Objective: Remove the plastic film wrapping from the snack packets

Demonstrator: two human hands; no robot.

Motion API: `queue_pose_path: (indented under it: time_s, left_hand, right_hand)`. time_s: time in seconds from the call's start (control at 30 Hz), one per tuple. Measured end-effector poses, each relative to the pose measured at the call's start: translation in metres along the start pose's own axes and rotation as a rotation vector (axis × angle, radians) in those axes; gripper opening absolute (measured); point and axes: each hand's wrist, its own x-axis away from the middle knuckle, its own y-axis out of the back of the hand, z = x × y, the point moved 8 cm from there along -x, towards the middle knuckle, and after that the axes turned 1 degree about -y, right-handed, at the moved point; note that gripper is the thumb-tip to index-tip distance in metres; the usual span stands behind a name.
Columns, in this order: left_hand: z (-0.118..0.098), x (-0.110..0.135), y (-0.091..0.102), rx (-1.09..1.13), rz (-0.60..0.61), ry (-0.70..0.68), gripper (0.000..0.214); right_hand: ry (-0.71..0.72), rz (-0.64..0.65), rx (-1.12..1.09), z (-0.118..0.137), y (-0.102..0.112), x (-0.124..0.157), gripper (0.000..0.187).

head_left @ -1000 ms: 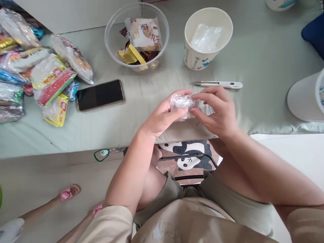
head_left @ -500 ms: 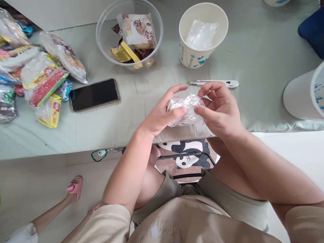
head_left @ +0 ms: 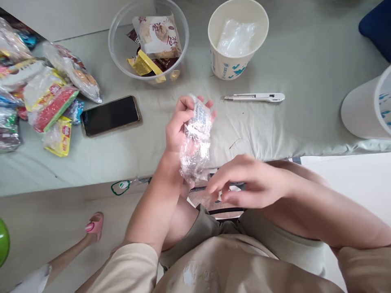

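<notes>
My left hand is closed round a clear crinkled plastic packet, holding it upright above the edge of the grey-green table. The packet hangs down past my wrist. My right hand has come off it and hovers lower, over my lap, with fingers loosely apart and nothing in them.
A clear bowl holds wrapped snacks. Beside it stands a paper cup with clear plastic inside. A white cutter and a black phone lie on the table. Snack packets pile at the left. Another person's foot in a pink slipper is below.
My right hand let go of the packet and dropped toward my lap. My left hand turned the packet upright and lifted it slightly.
</notes>
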Motion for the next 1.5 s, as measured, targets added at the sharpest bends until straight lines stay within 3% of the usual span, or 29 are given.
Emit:
queue_pose_path:
  time_s: [0.07,0.13,0.2,0.33,0.47,0.57,0.67,0.73,0.93,1.1,1.23,1.33,1.4,1.5]
  left_hand:
    - [0.002,0.003,-0.005,0.003,0.078,0.042,0.009]
    - [0.007,0.006,-0.011,-0.034,0.163,0.068,0.013]
    - [0.015,0.008,-0.015,-0.081,0.244,0.105,0.02]
    - [0.028,0.007,-0.018,-0.142,0.367,0.135,0.029]
    - [0.024,0.002,-0.012,-0.225,0.396,0.065,0.035]
    - [0.013,0.002,-0.009,-0.355,0.383,-0.063,0.035]
    - [0.004,0.002,-0.007,-0.508,0.348,-0.215,0.041]
    - [0.002,-0.001,-0.003,-0.576,0.32,-0.262,0.046]
    - [-0.003,-0.008,0.005,-0.578,0.328,-0.244,0.053]
    - [0.006,-0.004,0.006,-0.54,0.465,-0.065,0.064]
    - [-0.004,-0.009,0.015,-0.678,0.404,-0.301,0.051]
    - [-0.006,-0.006,0.012,-0.798,0.453,-0.469,0.054]
    - [-0.001,-0.003,0.007,-0.905,0.514,-0.477,0.065]
    - [0.005,0.0,0.005,-1.035,0.564,-0.396,0.08]
  right_hand:
    - [-0.096,-0.233,0.113,-0.012,0.025,0.004,0.007]
    - [-0.158,-0.483,0.403,-0.02,0.049,0.011,0.01]
    - [-0.17,-0.567,0.604,-0.028,0.056,0.013,0.02]
    - [-0.081,-0.509,0.653,-0.039,0.048,0.009,0.002]
    - [-0.024,-0.536,0.567,-0.033,0.049,0.01,0.011]
    - [-0.184,-0.559,0.402,-0.043,0.054,0.011,0.013]
    - [-0.422,-0.516,0.156,-0.065,0.049,0.012,0.036]
    - [-0.496,-0.494,0.058,-0.074,0.044,0.013,0.044]
    - [-0.467,-0.547,0.009,-0.071,0.052,0.013,0.035]
    - [-0.548,-0.631,0.047,-0.072,0.066,0.022,0.033]
    - [-0.641,-0.603,-0.141,-0.083,0.056,0.024,0.03]
    - [-0.713,-0.484,-0.07,-0.085,0.045,0.021,0.035]
    - [-0.715,-0.463,0.065,-0.081,0.046,0.02,0.03]
    - [-0.694,-0.531,0.148,-0.076,0.055,0.024,0.024]
